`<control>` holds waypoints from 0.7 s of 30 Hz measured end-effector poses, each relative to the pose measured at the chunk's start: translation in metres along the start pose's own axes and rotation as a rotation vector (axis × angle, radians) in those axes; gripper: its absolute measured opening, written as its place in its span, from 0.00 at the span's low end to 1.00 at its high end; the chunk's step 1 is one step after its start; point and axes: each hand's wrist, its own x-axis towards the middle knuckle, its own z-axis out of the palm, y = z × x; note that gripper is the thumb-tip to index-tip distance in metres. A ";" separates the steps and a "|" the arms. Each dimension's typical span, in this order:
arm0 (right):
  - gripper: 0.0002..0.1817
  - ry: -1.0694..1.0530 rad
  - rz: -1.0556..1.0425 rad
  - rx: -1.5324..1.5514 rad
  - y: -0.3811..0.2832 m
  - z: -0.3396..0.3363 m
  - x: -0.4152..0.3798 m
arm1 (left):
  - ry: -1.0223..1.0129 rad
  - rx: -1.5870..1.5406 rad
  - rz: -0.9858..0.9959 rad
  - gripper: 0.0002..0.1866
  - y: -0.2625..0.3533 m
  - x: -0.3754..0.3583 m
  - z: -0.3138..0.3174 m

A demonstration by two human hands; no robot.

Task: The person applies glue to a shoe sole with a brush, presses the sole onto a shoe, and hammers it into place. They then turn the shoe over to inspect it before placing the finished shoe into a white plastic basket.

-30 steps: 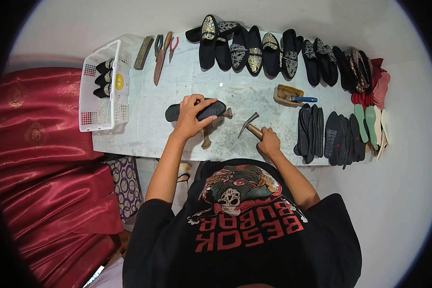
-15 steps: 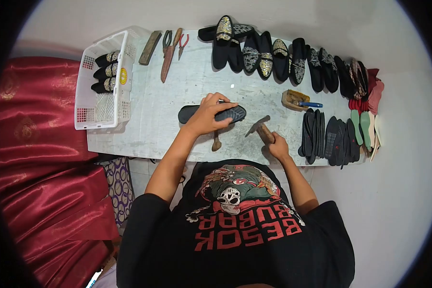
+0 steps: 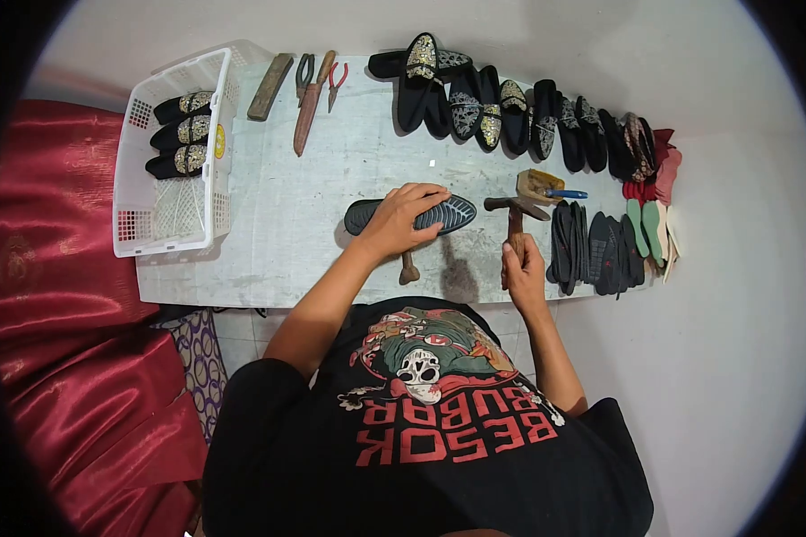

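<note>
A black shoe (image 3: 452, 213) lies sole up at the middle of the table, its ribbed tread showing and its pointed end to the right. My left hand (image 3: 403, 219) is wrapped over its middle and grips it. Under the shoe, a wooden stub with a rounded end (image 3: 409, 271) sticks out toward me; the rest of it is hidden. My right hand (image 3: 524, 268) is closed around the wooden handle of a hammer (image 3: 517, 217). The hammer is upright in the fist, its metal head to the right of the shoe and apart from it.
A white plastic basket (image 3: 127, 170) with several decorated shoes stands at the left. Pliers (image 3: 304, 73), a sheathed knife (image 3: 310, 112) and red-handled pincers (image 3: 334, 89) lie at the back. Finished-looking shoes (image 3: 421, 80) line the far edge. A glue tray (image 3: 537, 183) with a blue-handled brush and black soles (image 3: 569, 246) are at the right.
My right hand has raised the hammer up and to the right, away from the shoe. The shoe has shifted a little right under my left hand, and its sole now faces more fully upward.
</note>
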 end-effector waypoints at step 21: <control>0.25 -0.006 0.043 -0.442 -0.035 0.036 -0.010 | 0.147 0.172 -0.133 0.39 -0.007 -0.034 -0.013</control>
